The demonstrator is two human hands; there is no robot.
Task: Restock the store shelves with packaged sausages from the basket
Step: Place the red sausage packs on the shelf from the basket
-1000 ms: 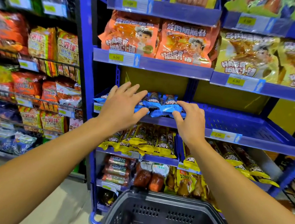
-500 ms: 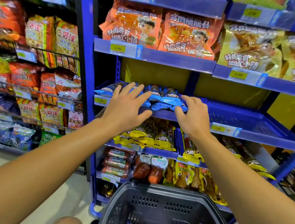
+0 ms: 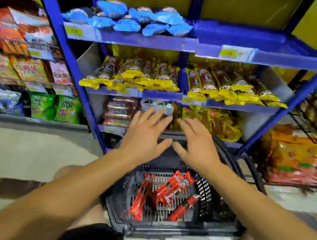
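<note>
Red-wrapped sausage packs (image 3: pixel 168 194) are lying loose (crisscrossed, some overlapping) on the floor of the dark basket (image 3: pixel 220 213); blue-wrapped packs (image 3: pixel 128 18) are sitting piled on the blue shelf (image 3: pixel 141 40) above.

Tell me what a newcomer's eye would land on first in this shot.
Two bare hands, left hand and right hand, spread open side by side in the middle, holding nothing, above the dark basket. In the basket lie the red sausage packs. Above, the blue packs crowd the left of the upper blue shelf, with the yellow-ended packs one shelf below.
</note>
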